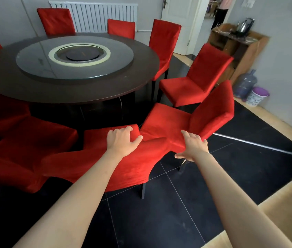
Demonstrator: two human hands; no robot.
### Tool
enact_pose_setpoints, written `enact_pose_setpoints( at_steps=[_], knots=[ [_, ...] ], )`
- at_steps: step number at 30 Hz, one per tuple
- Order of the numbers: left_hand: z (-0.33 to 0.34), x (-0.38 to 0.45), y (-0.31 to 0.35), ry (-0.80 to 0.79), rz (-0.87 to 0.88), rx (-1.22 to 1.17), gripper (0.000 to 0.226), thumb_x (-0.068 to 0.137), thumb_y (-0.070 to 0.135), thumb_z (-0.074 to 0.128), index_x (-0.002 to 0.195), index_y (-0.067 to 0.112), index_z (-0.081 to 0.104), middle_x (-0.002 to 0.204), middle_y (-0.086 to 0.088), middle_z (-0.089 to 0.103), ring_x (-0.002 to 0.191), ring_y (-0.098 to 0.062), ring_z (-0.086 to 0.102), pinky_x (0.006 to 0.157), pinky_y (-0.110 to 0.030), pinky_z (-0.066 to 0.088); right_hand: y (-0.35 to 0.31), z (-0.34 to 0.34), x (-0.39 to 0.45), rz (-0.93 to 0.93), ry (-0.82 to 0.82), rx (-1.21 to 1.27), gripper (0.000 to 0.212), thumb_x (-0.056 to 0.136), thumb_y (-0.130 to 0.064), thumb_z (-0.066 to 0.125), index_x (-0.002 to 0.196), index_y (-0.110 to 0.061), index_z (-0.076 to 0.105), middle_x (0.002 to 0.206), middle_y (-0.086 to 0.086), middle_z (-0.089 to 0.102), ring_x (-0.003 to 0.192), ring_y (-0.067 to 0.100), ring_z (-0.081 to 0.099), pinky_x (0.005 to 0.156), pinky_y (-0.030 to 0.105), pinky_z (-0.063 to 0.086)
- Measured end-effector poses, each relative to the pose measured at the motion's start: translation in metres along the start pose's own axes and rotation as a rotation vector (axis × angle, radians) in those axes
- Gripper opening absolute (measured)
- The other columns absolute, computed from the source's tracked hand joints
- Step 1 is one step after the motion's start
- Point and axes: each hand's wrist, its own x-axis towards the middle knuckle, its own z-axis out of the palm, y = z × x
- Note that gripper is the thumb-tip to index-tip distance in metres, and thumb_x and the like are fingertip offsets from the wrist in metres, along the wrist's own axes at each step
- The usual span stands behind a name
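Note:
A red fabric-covered chair (pixel 116 169) stands right in front of me, its backrest toward me and its seat (pixel 102 134) facing the round table. My left hand (pixel 121 140) grips the top edge of the backrest, fingers curled over it and thumb on the near side. My right hand (pixel 193 147) holds the backrest's right top corner, fingers over the fabric and thumb beneath. Both arms are stretched out forward.
A second red chair (pixel 211 111) stands sideways, close against the right of mine. A dark round table (pixel 70 90) with a glass turntable (pixel 95 68) is ringed by several more red chairs. Far right stand a wooden cabinet (pixel 249 51), a water jug (pixel 245 85) and a small bin (pixel 256 96).

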Motion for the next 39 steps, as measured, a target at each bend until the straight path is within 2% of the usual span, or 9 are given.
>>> enact_pose_setpoints(
  at_steps=[7,15,27,35,39],
  knots=[
    [0.028,0.046,0.146,-0.043,0.068,-0.067,0.059,0.087,0.066,0.043,0.125,0.023,0.058,0.109,0.000,0.071,0.103,-0.022,0.064,0.092,-0.037,0.040,0.139,-0.036,0.024,0.074,0.010,0.011,0.105,0.069,-0.047,0.082,0.150,-0.023,0.020,0.141,0.003,0.045,0.133,0.027,0.039,0.109,0.053,0.029],
    [0.066,0.086,0.287,-0.050,0.062,-0.088,0.058,0.087,0.066,0.045,0.124,0.024,0.058,0.109,0.001,0.071,0.102,-0.023,0.065,0.090,-0.038,0.038,0.272,-0.065,0.078,0.035,0.031,0.005,0.100,0.067,-0.047,0.083,0.146,-0.024,0.026,0.136,0.002,0.049,0.130,0.027,0.041,0.108,0.053,0.030],
    [0.115,0.179,0.381,-0.067,0.057,-0.096,0.060,0.087,0.066,0.046,0.127,0.023,0.056,0.112,0.002,0.070,0.103,-0.020,0.065,0.093,-0.038,0.038,0.377,-0.078,0.185,-0.002,-0.007,0.020,0.106,0.069,-0.048,0.082,0.151,-0.025,0.019,0.148,0.001,0.041,0.137,0.027,0.036,0.111,0.053,0.027],
    [0.154,0.263,0.437,-0.111,0.019,-0.116,0.061,0.088,0.065,0.046,0.129,0.020,0.056,0.112,0.000,0.070,0.104,-0.021,0.065,0.095,-0.038,0.040,0.436,-0.100,0.267,0.023,-0.047,-0.005,0.102,0.073,-0.045,0.080,0.152,-0.025,0.018,0.146,0.002,0.042,0.134,0.028,0.039,0.112,0.052,0.028],
    [0.175,0.295,0.470,-0.122,0.009,-0.106,0.061,0.087,0.065,0.048,0.126,0.020,0.057,0.109,-0.001,0.071,0.100,-0.020,0.067,0.090,-0.036,0.042,0.467,-0.098,0.301,-0.008,-0.093,0.015,0.099,0.076,-0.042,0.079,0.152,-0.024,0.019,0.146,0.003,0.043,0.133,0.028,0.041,0.112,0.052,0.027]
  ],
)
